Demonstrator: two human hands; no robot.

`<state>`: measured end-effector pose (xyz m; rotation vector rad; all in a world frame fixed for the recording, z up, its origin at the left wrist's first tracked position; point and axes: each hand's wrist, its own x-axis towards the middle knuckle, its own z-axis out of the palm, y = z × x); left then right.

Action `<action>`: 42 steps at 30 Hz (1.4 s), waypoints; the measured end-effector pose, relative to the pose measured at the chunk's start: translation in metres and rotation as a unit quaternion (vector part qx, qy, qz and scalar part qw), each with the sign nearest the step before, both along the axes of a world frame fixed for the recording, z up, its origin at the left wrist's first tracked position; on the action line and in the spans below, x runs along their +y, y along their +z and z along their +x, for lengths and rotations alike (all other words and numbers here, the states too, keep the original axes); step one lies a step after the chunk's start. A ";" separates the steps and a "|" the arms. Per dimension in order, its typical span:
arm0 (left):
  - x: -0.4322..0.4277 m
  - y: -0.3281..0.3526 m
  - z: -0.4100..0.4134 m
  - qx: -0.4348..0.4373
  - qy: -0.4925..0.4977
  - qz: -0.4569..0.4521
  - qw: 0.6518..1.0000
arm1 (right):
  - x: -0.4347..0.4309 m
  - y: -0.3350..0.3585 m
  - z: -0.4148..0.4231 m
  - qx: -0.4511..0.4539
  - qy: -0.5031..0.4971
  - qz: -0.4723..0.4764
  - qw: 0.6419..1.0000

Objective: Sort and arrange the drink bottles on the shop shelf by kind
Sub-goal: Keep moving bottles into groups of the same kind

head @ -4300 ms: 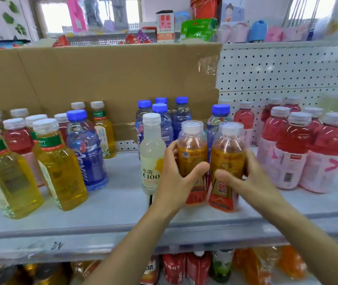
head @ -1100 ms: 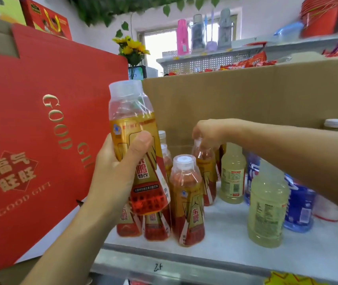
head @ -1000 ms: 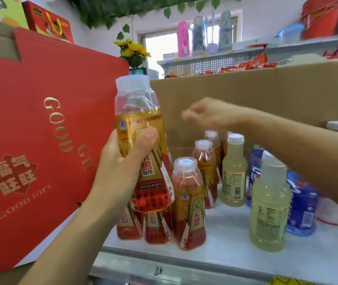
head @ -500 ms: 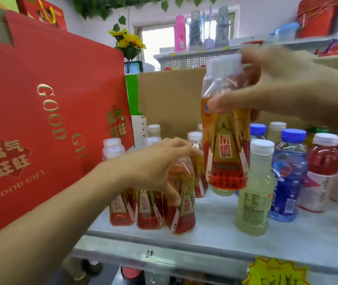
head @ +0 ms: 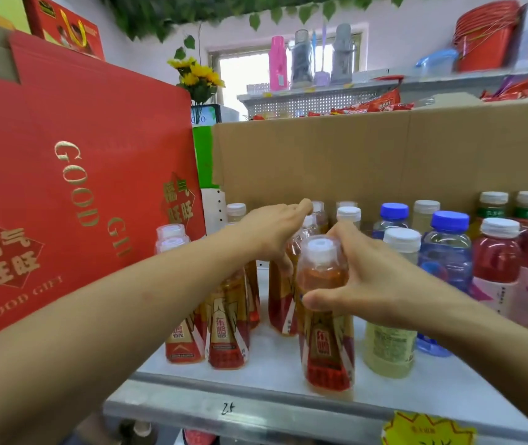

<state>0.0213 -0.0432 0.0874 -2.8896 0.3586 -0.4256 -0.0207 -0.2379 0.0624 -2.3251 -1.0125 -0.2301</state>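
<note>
Several orange drink bottles with red-gold labels (head: pixel 227 329) stand grouped at the left of the grey shelf (head: pixel 275 361). My right hand (head: pixel 365 284) grips one more orange bottle (head: pixel 325 342) round its neck, upright at the shelf's front, right of the group. My left hand (head: pixel 272 232) reaches over the group, its thumb and fingers curled round the top of an orange bottle in the second row (head: pixel 280 303). To the right stand pale yellow bottles (head: pixel 388 348), blue-capped bottles (head: pixel 445 252) and red drink bottles (head: pixel 497 261).
A big red gift box (head: pixel 63 187) walls off the shelf's left end. A brown cardboard sheet (head: pixel 352 155) stands behind the bottles. A yellow price tag (head: pixel 426 428) hangs on the shelf's front lip (head: pixel 224 403).
My right hand has lowered its orange bottle from mid-air to the shelf's front. My left hand has shifted back from the front-row bottle to one further in.
</note>
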 end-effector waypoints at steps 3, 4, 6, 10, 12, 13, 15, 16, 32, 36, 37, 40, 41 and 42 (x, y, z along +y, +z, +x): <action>0.005 0.005 0.007 0.036 0.013 -0.030 0.999 | 0.013 -0.014 0.004 0.006 -0.018 -0.009 1.000; 0.008 0.011 0.006 0.065 0.018 -0.072 0.995 | 0.016 -0.016 0.007 0.011 -0.028 -0.004 1.000; 0.019 0.029 0.001 0.090 0.016 -0.142 0.986 | 0.023 -0.019 0.013 0.023 -0.043 0.005 0.999; 0.045 0.053 -0.024 0.070 0.044 -0.185 0.979 | 0.040 -0.022 0.028 0.017 -0.077 0.011 0.997; 0.056 0.052 -0.035 0.110 0.070 -0.176 0.976 | 0.049 -0.024 0.036 0.016 -0.091 0.015 0.996; 0.060 0.050 -0.039 0.128 0.082 -0.163 0.975 | 0.053 -0.025 0.040 0.014 -0.096 0.014 0.995; 0.064 0.046 -0.042 0.133 0.100 -0.142 0.976 | 0.060 -0.027 0.047 0.016 -0.106 0.015 0.994; 0.065 0.045 -0.042 0.124 0.105 -0.142 0.976 | 0.063 -0.027 0.051 0.019 -0.111 0.018 0.993; 0.093 0.048 -0.007 0.023 0.127 -0.298 0.946 | 0.072 -0.038 0.073 0.037 -0.125 0.062 0.990; 0.099 0.044 0.022 0.055 0.178 -0.312 0.932 | 0.069 -0.035 0.072 0.015 -0.115 0.064 0.991; 0.100 0.042 0.029 0.073 0.190 -0.309 0.929 | 0.069 -0.034 0.072 0.012 -0.111 0.062 0.992; 0.104 0.037 0.045 0.107 0.202 -0.302 0.925 | 0.071 -0.032 0.071 0.011 -0.101 0.051 0.994; 0.105 0.036 0.048 0.106 0.202 -0.293 0.928 | 0.071 -0.032 0.070 0.013 -0.098 0.049 0.994; 0.106 0.036 0.051 0.100 0.202 -0.282 0.933 | 0.072 -0.031 0.070 0.016 -0.096 0.047 0.994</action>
